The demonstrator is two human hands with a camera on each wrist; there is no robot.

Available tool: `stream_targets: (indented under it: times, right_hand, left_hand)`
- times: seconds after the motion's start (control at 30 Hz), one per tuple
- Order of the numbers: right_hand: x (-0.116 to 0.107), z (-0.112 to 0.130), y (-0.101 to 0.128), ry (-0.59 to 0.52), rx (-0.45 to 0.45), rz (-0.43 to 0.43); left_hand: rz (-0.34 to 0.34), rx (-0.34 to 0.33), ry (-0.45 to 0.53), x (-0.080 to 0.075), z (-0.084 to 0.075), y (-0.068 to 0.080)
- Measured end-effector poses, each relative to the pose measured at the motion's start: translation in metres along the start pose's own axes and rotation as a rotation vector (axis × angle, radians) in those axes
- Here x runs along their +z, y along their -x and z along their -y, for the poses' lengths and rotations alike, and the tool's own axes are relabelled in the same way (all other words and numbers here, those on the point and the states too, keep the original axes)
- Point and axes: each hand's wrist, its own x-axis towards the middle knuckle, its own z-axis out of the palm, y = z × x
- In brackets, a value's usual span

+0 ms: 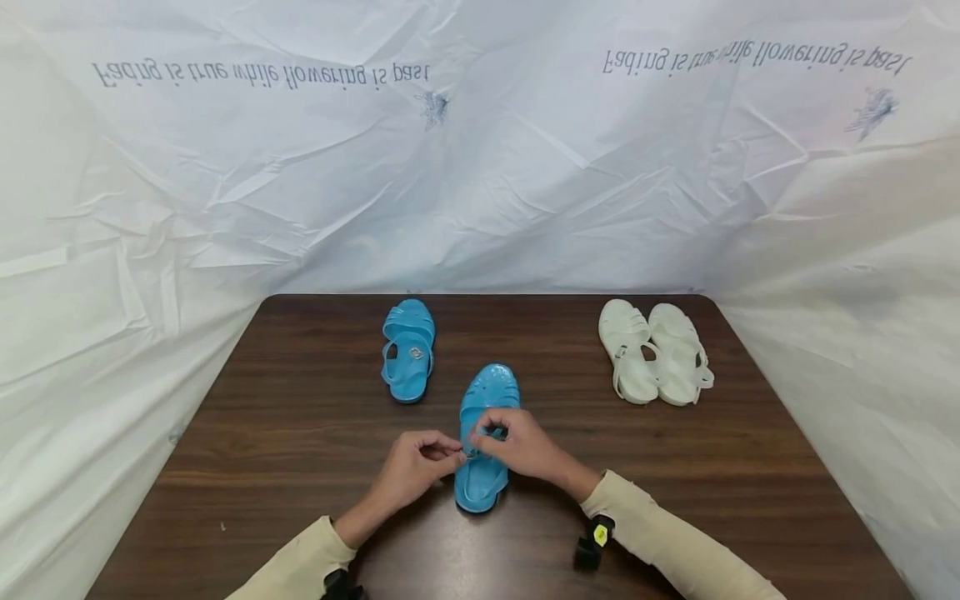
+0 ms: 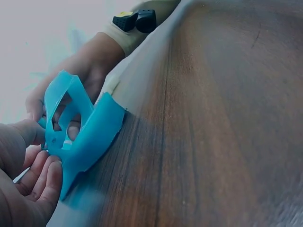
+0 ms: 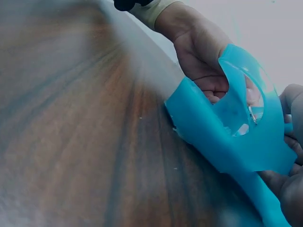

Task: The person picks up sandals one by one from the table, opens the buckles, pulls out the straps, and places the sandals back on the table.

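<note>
White crinkled sheeting hangs round the dark wooden bench [image 1: 300, 400]. At its near middle, the left hand [image 1: 408, 471] and right hand [image 1: 525, 446] each pinch the strap of a blue jelly plastic sandal [image 1: 483, 417], both grips closed on it.

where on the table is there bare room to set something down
Bare table left of the left hand; a patch between the far blue sandal and the white sandals; the right front corner. Crowded at centre, both hands on the near blue sandal.
</note>
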Motion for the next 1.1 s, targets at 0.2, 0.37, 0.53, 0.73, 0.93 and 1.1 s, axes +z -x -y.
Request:
stream_targets:
  times: [0.2, 0.37, 0.53, 0.73, 0.93, 1.1]
  right_hand:
    - [0.004, 0.004, 0.001, -0.082, 0.093, -0.021]
    - [0.004, 0.006, 0.0, -0.123, 0.124, -0.042]
    - [0.004, 0.001, -0.002, -0.099, 0.064, -0.046]
    - [0.002, 0.001, -0.003, -0.089, 0.059, -0.006]
    - [-0.001, 0.001, 0.0, -0.055, 0.064, 0.025]
    - [-0.007, 0.001, 0.004, 0.008, 0.041, 0.045]
  left_hand:
    - [0.001, -0.002, -0.026, 0.001, 0.0, -0.002]
    - [-0.009, -0.006, -0.02, 0.002, 0.0, -0.001]
    - [-0.003, -0.033, -0.013, 0.001, 0.0, 0.0]
    - [-0.033, -0.081, 0.043, -0.003, -0.003, -0.003]
    - [-0.087, -0.213, 0.186, -0.012, -0.004, -0.004]
    - [-0.121, -0.271, 0.299, -0.022, -0.003, -0.003]
